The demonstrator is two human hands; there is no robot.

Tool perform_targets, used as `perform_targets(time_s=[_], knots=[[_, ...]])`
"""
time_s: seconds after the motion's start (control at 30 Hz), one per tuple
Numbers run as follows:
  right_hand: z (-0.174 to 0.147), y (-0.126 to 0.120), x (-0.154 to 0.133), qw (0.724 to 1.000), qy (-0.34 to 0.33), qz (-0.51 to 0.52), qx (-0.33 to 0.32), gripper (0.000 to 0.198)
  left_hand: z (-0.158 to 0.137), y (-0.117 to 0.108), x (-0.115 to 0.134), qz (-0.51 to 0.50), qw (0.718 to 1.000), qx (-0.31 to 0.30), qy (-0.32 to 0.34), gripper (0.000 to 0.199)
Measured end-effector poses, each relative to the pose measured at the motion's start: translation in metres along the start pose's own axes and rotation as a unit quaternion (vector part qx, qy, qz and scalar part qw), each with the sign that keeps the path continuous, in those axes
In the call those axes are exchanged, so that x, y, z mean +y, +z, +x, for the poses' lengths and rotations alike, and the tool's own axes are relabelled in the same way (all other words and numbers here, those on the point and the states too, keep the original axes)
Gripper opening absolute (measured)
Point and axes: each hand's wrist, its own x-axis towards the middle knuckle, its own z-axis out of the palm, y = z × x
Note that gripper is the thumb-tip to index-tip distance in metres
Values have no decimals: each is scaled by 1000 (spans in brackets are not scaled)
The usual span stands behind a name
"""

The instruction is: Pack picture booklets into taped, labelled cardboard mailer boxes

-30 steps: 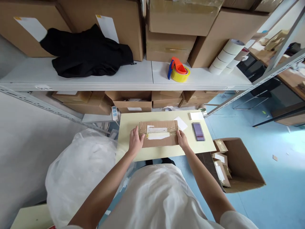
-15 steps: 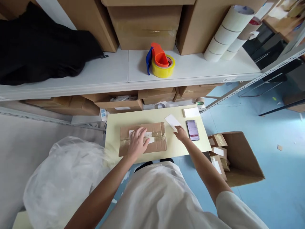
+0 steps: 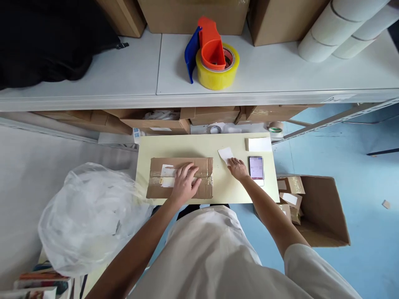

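Note:
A taped cardboard box (image 3: 204, 190) with white labels on its top lies flat on the left half of the pale yellow table (image 3: 187, 146). My left hand (image 3: 184, 185) rests on the right part of this box, fingers spread, partly covering the labels. To the right of the box, my right hand (image 3: 238, 169) has its fingers closed on the lower edge of a white paper slip (image 3: 225, 154). The slip's near end is hidden under the fingertips. Just right of that hand lies a phone (image 3: 256, 167) with its screen lit, and behind it a stack of white slips (image 3: 259, 144).
A shelf (image 3: 124, 81) crosses behind the table, bearing a tape dispenser (image 3: 215, 62), white rolls (image 3: 327, 31) and a black cloth (image 3: 46, 45). An open carton (image 3: 324, 207) holding small boxes stands at right. A clear plastic bag (image 3: 90, 216) bulges at left.
The view has shifted closer over the table. My left hand sits farther right on the box, uncovering more of the labels. My right hand stays at the white slip, covering more of it.

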Motion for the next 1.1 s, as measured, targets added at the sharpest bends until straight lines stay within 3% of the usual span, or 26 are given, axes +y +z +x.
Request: perform_targets(time_s=[0.13,0.23,0.3,0.4,0.6,0.67,0.77,0.87,0.97,1.07,1.1], knots=[[-6,-4,-1,998,34,41,34,52,3,0,1,-2,1000,9,-5,33],[-11,-5,1,977,94,144,126,55,3,1,0,-7,1000,2,-6,33],[-13,-6,2,937,163,243,190,54,3,0,0,-12,1000,-3,-7,33],[-18,-8,3,875,238,361,217,45,3,-2,-1,-14,1000,-8,-8,33],[-35,-27,-15,773,250,518,267,43,6,-6,-1,-17,1000,-17,-4,32],[-41,-36,-24,787,259,477,293,43,5,-7,-1,-18,1000,-15,-1,32],[-48,-49,-35,830,271,366,322,40,5,-10,2,-18,1000,-18,9,31],[-53,-62,-41,864,242,292,331,38,21,-13,15,-24,999,-34,34,31],[-59,-79,-46,894,161,241,341,41,59,-12,38,-52,995,-55,65,37],[-68,-101,-48,920,46,232,311,44,108,-3,58,-111,989,-91,38,55],[-71,-108,-47,925,14,237,295,44,122,2,61,-126,983,-127,33,58]])
